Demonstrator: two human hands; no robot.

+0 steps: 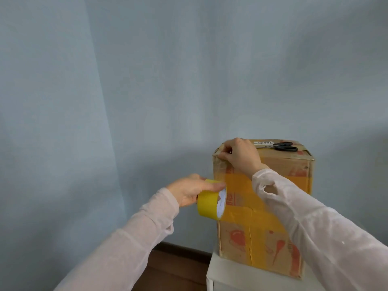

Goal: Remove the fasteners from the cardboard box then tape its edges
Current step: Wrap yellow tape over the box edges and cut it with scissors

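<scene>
**Tape drawn down the box's left edge**

The cardboard box [262, 238] stands upright on a white surface [231, 274], with scissors [281, 146] lying on top. The left hand [191, 190] has its grip clenched round a yellow tape roll [210, 203] beside the box's left edge. The right hand [239, 156] pinches the tape strip [219, 173] at the box's top corner.

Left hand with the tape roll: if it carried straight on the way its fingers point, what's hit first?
The cardboard box: the left hand points right, and its tape roll seems to touch the box's left edge, though depth is unclear.
</scene>
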